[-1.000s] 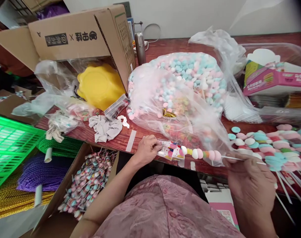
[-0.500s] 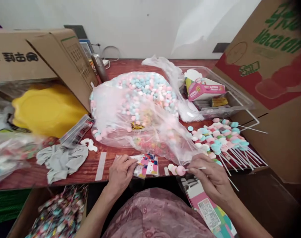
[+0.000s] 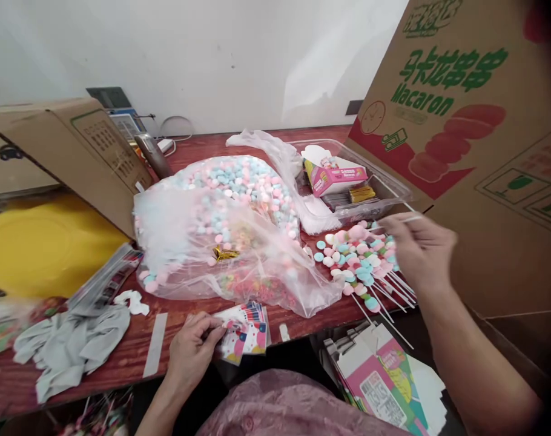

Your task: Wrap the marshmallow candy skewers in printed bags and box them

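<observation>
My left hand (image 3: 191, 348) rests at the table's near edge, fingers pinched on a small stack of printed wrappers (image 3: 244, 330). My right hand (image 3: 421, 245) hovers over a pile of candy skewers (image 3: 359, 260) on the right of the table. Its fingers are pinched on the thin white stick of one skewer (image 3: 400, 221); the candy end is hidden among the pile. A big clear bag of pink, blue and white candies (image 3: 230, 230) lies between the two hands.
A large Macaron carton (image 3: 475, 139) stands at the right. A clear tray (image 3: 384, 181) holds a pink box (image 3: 332, 178). An open carton (image 3: 80, 151) and a yellow object (image 3: 43, 245) are at the left, grey cloth (image 3: 71, 348) in front. Flat pink boxes (image 3: 379, 381) lie below the table.
My right hand has carried the candy skewer from near the wrappers over to the pile on the right. The left hand stayed on the wrappers. The view swung right.
</observation>
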